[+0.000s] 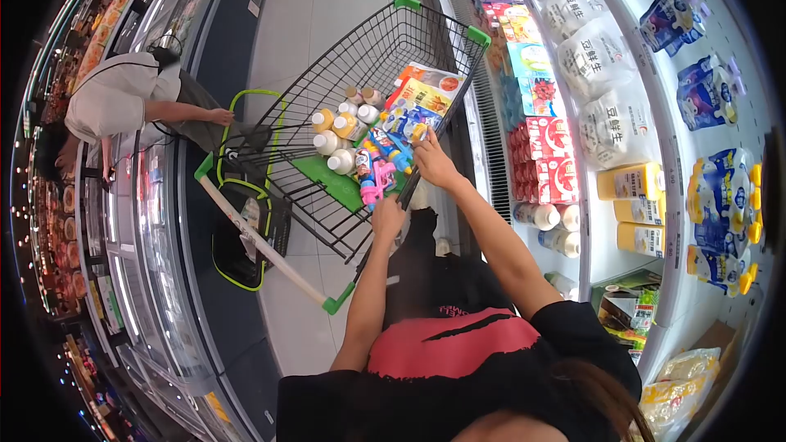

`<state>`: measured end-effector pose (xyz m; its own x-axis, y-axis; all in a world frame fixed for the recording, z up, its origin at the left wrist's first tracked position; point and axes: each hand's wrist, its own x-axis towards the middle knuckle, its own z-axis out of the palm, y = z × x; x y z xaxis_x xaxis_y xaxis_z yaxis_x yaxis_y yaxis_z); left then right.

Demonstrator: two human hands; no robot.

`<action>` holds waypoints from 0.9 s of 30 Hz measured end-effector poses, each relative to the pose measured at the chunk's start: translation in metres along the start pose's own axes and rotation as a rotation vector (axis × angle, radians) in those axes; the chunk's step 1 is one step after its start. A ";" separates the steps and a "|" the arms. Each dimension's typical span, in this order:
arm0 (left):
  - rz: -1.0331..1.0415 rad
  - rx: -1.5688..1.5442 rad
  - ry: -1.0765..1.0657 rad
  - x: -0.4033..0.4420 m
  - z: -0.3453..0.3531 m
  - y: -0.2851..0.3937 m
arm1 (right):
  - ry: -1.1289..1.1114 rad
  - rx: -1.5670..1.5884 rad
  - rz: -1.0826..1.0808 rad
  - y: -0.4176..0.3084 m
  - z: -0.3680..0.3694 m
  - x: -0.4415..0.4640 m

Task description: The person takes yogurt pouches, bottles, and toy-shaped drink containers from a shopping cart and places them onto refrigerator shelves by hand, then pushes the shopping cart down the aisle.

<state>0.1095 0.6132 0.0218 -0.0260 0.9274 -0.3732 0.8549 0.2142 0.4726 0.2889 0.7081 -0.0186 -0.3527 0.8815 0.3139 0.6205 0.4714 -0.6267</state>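
A black wire shopping cart with green corners stands slanted in front of me. My left hand is closed at its near side rim, right beside a pink toy-like item. Farther along that rim my right hand is closed too, its fingertips close to a yellow-capped item. Several capped bottles, blue pouches, a blue toy-like item and flat packets lie inside the cart. The inner sides of both hands are hidden.
On the right, a lit refrigerated shelf holds bagged goods, red cartons and yellow-capped pouches. Across the aisle another person bends toward a display case, one hand near a green-rimmed black basket beside the cart.
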 end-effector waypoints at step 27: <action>0.000 0.025 -0.037 0.318 -0.103 0.045 | -0.075 -0.368 0.077 0.126 -0.021 0.303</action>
<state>0.0858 0.9491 0.0067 -0.0074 0.9151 -0.4032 0.8675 0.2064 0.4525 0.2750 1.0347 0.0129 -0.3375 0.9166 0.2144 0.8522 0.3943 -0.3440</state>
